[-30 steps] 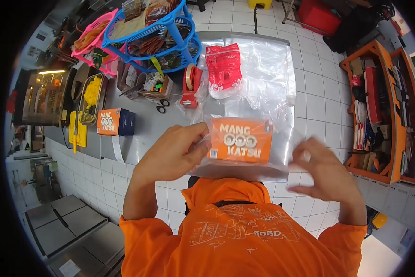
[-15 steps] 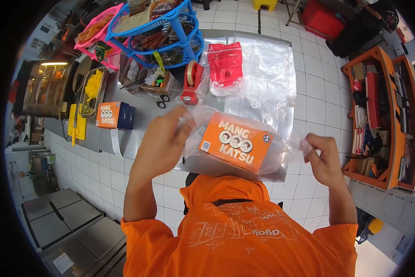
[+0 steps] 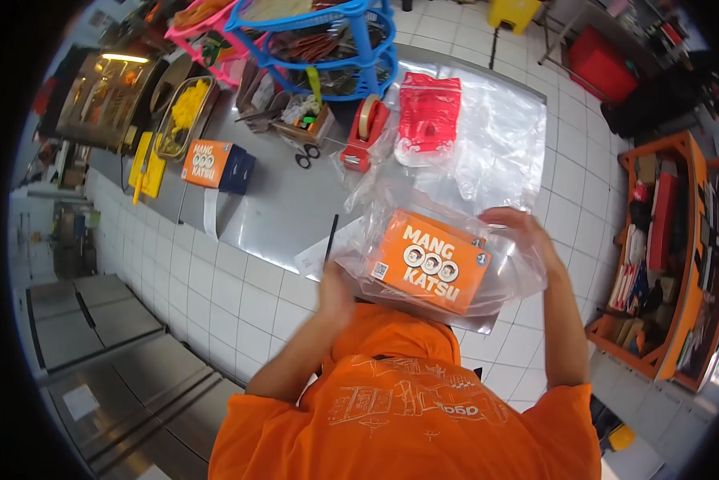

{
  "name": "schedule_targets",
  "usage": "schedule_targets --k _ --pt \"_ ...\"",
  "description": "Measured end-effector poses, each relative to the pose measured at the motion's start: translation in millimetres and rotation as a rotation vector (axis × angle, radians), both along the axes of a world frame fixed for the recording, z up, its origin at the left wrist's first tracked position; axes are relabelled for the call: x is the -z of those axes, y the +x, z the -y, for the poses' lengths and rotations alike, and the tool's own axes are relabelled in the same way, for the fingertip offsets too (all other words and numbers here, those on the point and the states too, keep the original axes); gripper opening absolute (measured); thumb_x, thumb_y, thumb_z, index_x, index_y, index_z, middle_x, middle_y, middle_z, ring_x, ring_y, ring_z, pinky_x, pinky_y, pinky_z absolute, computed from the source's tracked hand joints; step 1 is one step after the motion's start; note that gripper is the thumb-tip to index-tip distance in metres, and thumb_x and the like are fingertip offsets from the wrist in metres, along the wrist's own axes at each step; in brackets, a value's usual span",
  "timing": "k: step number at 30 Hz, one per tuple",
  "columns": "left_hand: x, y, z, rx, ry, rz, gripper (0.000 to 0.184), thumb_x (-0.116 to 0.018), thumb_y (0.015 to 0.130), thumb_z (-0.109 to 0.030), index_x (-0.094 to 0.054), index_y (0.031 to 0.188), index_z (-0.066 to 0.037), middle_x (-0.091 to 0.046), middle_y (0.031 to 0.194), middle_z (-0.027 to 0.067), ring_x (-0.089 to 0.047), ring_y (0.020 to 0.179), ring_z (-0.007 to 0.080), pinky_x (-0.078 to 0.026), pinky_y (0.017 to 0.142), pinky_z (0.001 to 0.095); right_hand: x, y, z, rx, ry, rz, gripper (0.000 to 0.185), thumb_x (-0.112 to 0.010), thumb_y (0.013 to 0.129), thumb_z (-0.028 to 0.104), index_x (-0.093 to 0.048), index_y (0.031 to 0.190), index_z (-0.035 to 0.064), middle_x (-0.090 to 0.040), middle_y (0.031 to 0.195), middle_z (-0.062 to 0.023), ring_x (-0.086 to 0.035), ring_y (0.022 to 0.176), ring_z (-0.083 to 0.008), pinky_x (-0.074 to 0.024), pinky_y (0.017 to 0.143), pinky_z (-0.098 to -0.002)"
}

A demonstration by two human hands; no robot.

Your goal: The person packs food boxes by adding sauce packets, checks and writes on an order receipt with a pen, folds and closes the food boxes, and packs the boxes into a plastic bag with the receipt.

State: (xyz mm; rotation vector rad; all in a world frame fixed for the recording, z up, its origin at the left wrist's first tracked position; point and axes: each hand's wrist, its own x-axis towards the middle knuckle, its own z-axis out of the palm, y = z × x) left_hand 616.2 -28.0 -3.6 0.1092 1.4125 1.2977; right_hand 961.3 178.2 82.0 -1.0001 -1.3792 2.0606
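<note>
An orange box [image 3: 430, 260] marked "MANG KATSU" lies tilted inside a clear plastic bag [image 3: 503, 272] at the table's front edge. My right hand [image 3: 519, 226] is at the bag's upper right, partly behind the plastic, so its grip is hard to make out. My left hand [image 3: 335, 298] is smeared by motion at the bag's lower left, below a black pen-like stick [image 3: 332, 238] and a white paper [image 3: 315, 258]. What the left fingers hold does not show.
On the metal table [image 3: 267, 216] are a red tape dispenser [image 3: 365, 132], scissors [image 3: 307, 155], a red packet [image 3: 430, 114], clear plastic sheets [image 3: 503, 136], another orange box [image 3: 207, 164] and a blue rack [image 3: 319, 48]. An orange shelf [image 3: 655, 256] stands at the right.
My left hand has moved down off the bag's left side. The right hand has moved inward against the bag. The paper and black stick now show, and the whole view has shifted and turned.
</note>
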Motion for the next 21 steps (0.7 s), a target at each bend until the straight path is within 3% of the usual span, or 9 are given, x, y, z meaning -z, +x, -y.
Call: schedule_targets --k 1,2,3,6,9,11,14,16,21 --pt "4 40 17 -0.124 -0.074 0.138 0.057 -0.048 0.107 -0.045 -0.046 0.151 -0.009 -0.053 0.148 0.0077 -0.050 0.137 0.0230 -0.041 0.115 0.0399 5 -26 -5 -0.017 -0.159 -0.040 0.069 -0.053 0.102 0.058 -0.065 0.131 -0.0034 -0.065 0.136 -0.0140 -0.059 0.127 -0.0249 -0.0459 0.109 -0.0402" --pt "-10 63 23 -0.138 -0.160 0.353 0.055 -0.046 0.106 -0.040 -0.045 0.150 -0.009 -0.054 0.147 0.0081 -0.050 0.137 0.0245 -0.041 0.115 0.0428 13 -43 -8 -0.031 -0.326 -0.075 0.070 -0.054 0.102 0.059 -0.064 0.133 -0.0036 -0.064 0.139 -0.0141 -0.058 0.130 -0.0252 -0.0450 0.111 -0.0396" --pt "-30 81 26 -0.156 -0.245 0.576 0.053 -0.044 0.104 -0.035 -0.045 0.150 -0.008 -0.054 0.146 0.0086 -0.050 0.137 0.0260 -0.041 0.114 0.0457 26 -48 -14 -0.129 -0.241 -0.005 0.070 -0.055 0.101 0.057 -0.062 0.135 -0.0035 -0.064 0.139 -0.0142 -0.059 0.129 -0.0252 -0.0447 0.111 -0.0390" --pt "-56 102 -4 -0.154 0.007 0.808 0.061 -0.046 0.101 -0.047 -0.045 0.151 -0.013 -0.052 0.151 0.0075 -0.050 0.139 0.0275 -0.041 0.116 0.0479 78 -51 -51 -0.419 -0.100 0.103 0.064 -0.057 0.102 0.051 -0.063 0.138 -0.0019 -0.063 0.141 -0.0124 -0.061 0.126 -0.0239 -0.0437 0.111 -0.0375" --pt "-74 113 -34 -0.410 -0.042 0.987 0.061 -0.043 0.100 -0.053 -0.048 0.148 -0.014 -0.054 0.149 0.0074 -0.053 0.137 0.0282 -0.041 0.116 0.0485 106 -74 -81 -0.298 0.044 0.384 0.061 -0.056 0.103 0.049 -0.063 0.137 -0.0011 -0.065 0.136 -0.0113 -0.062 0.121 -0.0229 -0.0450 0.109 -0.0370" --pt "-35 130 -27 -0.470 0.084 0.934 0.063 -0.041 0.100 -0.056 -0.050 0.146 -0.014 -0.055 0.148 0.0080 -0.054 0.136 0.0284 -0.042 0.116 0.0487 113 -86 -84 -0.225 0.105 0.451 0.061 -0.055 0.103 0.049 -0.063 0.137 -0.0006 -0.065 0.131 -0.0107 -0.062 0.117 -0.0216 -0.0459 0.105 -0.0360" --pt "-50 142 -46 -0.541 0.135 0.867 0.072 -0.038 0.100 -0.067 -0.049 0.148 -0.014 -0.058 0.146 0.0097 -0.058 0.133 0.0309 -0.045 0.114 0.0484 113 -92 -84 -0.161 0.166 0.497 0.060 -0.053 0.103 0.050 -0.063 0.135 0.0001 -0.065 0.123 -0.0098 -0.063 0.111 -0.0196 -0.0473 0.100 -0.0345" --pt "-62 154 -57 -0.649 -0.065 0.977 0.068 -0.025 0.105 -0.066 -0.057 0.134 -0.013 -0.063 0.136 0.0059 -0.066 0.116 0.0234 -0.050 0.107 0.0418 109 -91 -83 -0.128 0.193 0.512 0.060 -0.052 0.104 0.051 -0.063 0.134 0.0006 -0.066 0.118 -0.0092 -0.063 0.106 -0.0183 -0.0482 0.097 -0.0335" --pt "-47 155 -39 -0.313 -0.194 0.736 0.059 -0.029 0.108 -0.060 -0.054 0.132 -0.013 -0.062 0.121 0.0055 -0.065 0.105 0.0213 -0.050 0.104 0.0417 84 -80 -82 -0.021 0.294 0.497 0.059 -0.048 0.104 0.052 -0.063 0.132 0.0018 -0.066 0.106 -0.0077 -0.064 0.096 -0.0150 -0.0505 0.089 -0.0310"
